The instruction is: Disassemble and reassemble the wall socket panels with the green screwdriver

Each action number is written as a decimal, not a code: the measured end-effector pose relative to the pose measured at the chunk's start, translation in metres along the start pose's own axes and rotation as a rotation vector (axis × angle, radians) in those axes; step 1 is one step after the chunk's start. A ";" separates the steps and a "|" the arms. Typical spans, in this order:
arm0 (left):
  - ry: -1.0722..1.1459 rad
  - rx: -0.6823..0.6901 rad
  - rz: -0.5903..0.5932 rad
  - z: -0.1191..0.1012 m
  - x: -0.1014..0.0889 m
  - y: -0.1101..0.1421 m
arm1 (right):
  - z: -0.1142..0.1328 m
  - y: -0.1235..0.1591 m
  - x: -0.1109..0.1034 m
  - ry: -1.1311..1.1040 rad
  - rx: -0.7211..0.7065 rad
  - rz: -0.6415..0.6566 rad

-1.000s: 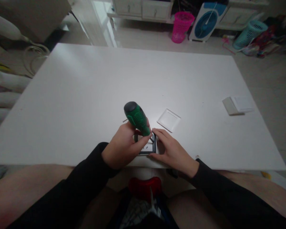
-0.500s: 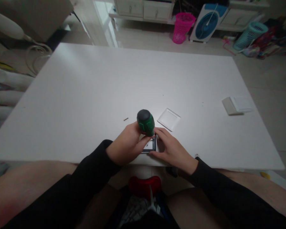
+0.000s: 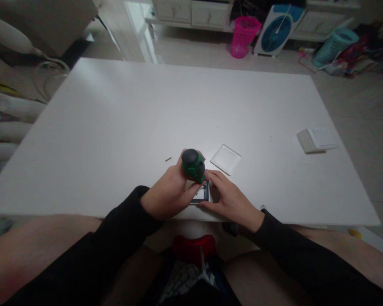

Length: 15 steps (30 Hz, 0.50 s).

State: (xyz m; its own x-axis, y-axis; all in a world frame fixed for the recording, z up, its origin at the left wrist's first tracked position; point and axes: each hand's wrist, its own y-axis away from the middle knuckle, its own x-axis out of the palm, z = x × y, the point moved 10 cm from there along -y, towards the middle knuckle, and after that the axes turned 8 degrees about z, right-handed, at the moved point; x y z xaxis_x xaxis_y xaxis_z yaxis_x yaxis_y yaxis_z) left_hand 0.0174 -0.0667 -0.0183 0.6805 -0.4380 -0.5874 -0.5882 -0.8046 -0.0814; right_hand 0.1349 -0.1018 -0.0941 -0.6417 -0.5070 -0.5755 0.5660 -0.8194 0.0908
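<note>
A green and black screwdriver (image 3: 193,166) stands nearly upright, handle end toward me, with my left hand (image 3: 169,191) wrapped round it. Its tip is hidden by the handle and fingers. Below it, near the table's front edge, lies a small square white-and-dark switch-like plate (image 3: 206,195), partly covered by my left hand. My right hand (image 3: 231,197) grips the right side of this plate, thumb at the lower corner and fingers at the upper one. Just beyond my right hand lies a thin white square cover frame (image 3: 226,159). A small thin metal piece (image 3: 168,159) rests left of the screwdriver.
The white table (image 3: 130,110) spreads out before me. At its right side sits a white box (image 3: 315,141), and a few tiny specks lie on the tabletop. On the floor beyond are a pink basket (image 3: 244,38), a blue-white fan (image 3: 276,32) and a teal basket (image 3: 335,46).
The screwdriver handle has turned and shifted slightly left and toward me, with the left fingers now showing behind it. My right hand and the plate stay in place.
</note>
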 end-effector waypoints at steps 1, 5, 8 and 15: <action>0.019 0.002 -0.003 -0.001 0.000 0.000 | 0.000 0.000 0.000 -0.001 0.001 -0.002; 0.108 -0.005 0.048 -0.004 0.004 0.000 | -0.001 0.000 0.000 0.004 -0.007 -0.009; 0.139 0.019 0.102 -0.010 0.007 -0.003 | 0.000 0.000 -0.001 0.001 -0.016 -0.012; 0.166 0.106 0.026 -0.016 -0.003 -0.007 | -0.002 0.000 0.001 0.011 -0.035 -0.024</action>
State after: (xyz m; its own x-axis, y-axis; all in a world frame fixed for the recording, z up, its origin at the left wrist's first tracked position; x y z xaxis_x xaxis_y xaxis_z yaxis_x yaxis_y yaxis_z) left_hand 0.0264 -0.0657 -0.0027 0.7219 -0.5254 -0.4504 -0.6433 -0.7493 -0.1571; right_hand 0.1348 -0.1015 -0.0964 -0.6492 -0.4844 -0.5864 0.5689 -0.8210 0.0483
